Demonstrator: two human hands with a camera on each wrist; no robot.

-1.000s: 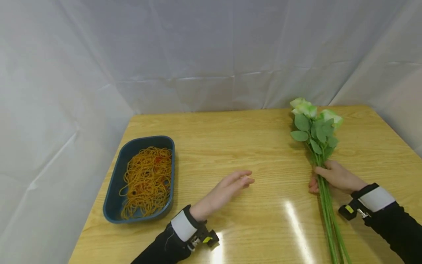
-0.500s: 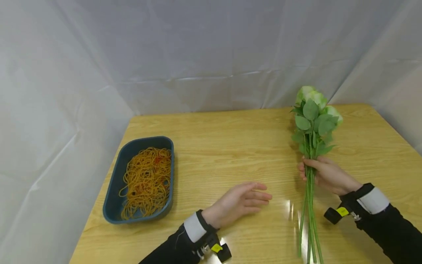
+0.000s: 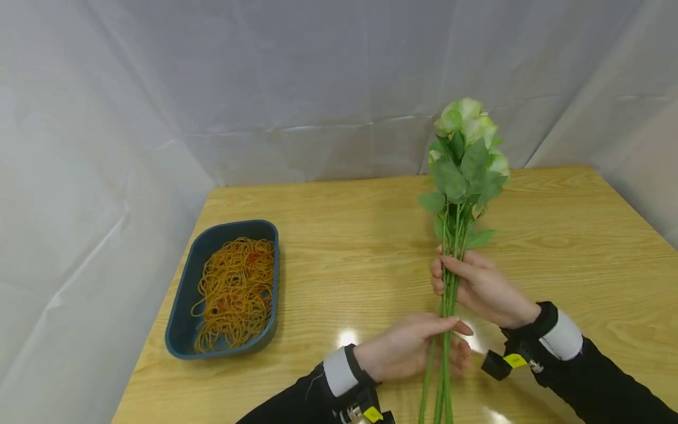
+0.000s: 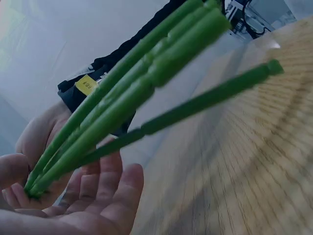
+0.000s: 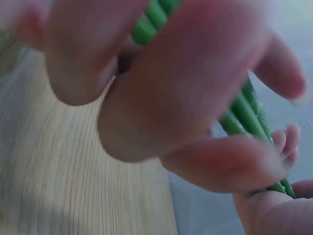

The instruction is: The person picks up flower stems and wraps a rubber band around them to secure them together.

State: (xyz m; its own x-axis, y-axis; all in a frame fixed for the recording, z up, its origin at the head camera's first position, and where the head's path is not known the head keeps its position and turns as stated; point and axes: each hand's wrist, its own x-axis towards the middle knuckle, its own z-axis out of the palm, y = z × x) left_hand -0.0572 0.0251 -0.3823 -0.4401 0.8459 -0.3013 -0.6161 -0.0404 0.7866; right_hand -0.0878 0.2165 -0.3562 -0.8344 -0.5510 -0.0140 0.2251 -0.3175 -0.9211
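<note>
A bunch of pale green-white roses with green leaves and long stems stands tilted over the wooden table in the head view. My right hand grips the stems just below the leaves, thumb in front and fingers curled behind. Lower down, my left hand reaches around the stems, its thumb passing in front and its fingers behind. In the left wrist view the green stems run across the loosely spread left fingers. In the right wrist view the curled right fingers cover much of the stems.
On the left of the wooden table stands a dark blue bin holding a tangle of yellow-brown rubber bands, with some red among them. A pale sheet hangs behind the table.
My right hand has brought the roses left and raised them more upright. My left hand has moved right to the lower stems. The bin has stayed in place.
</note>
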